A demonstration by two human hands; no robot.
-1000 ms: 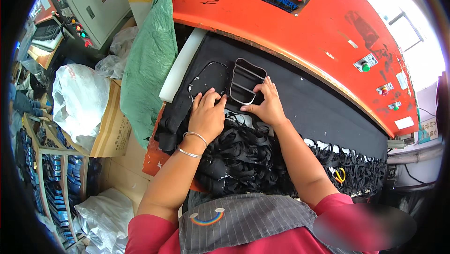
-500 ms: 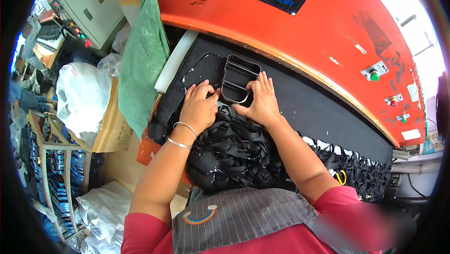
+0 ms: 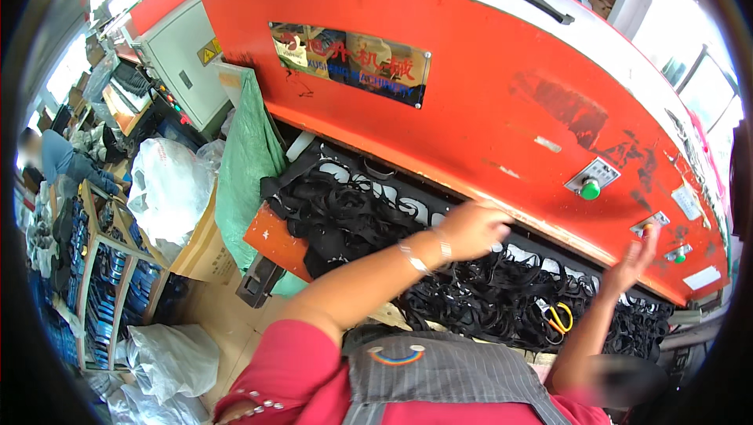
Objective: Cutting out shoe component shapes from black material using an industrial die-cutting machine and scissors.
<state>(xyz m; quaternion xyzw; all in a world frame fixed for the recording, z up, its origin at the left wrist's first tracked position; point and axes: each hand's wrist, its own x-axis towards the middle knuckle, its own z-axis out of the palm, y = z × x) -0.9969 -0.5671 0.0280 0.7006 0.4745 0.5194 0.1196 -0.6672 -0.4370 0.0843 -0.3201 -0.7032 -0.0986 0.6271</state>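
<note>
My left hand (image 3: 474, 230), a silver bangle on its wrist, is over the black scrap strips at the front edge of an orange-red press (image 3: 471, 111); its fingers are smeared by motion. My right hand (image 3: 630, 262) is raised at the press front, fingers apart and holding nothing, by a small control plate with a button (image 3: 650, 225). Whether a fingertip touches that button I cannot tell. Under the press edge, a curved rim of the metal cutting die (image 3: 380, 172) shows; most of it is hidden. Tangled black cut-out strips (image 3: 337, 209) lie along the press bed.
Yellow-handled scissors (image 3: 558, 317) lie on the strips. Green buttons (image 3: 590, 189) sit on the press front. To the left are a green sheet (image 3: 245, 166), a carton (image 3: 200, 244) with white plastic bags, and a rack (image 3: 118, 291) of blue items. A person sits at the far left.
Both hands have left the cutting die and moved right, the right one up toward the press buttons. The die is now mostly hidden under the press edge. My view has shifted and takes in more.
</note>
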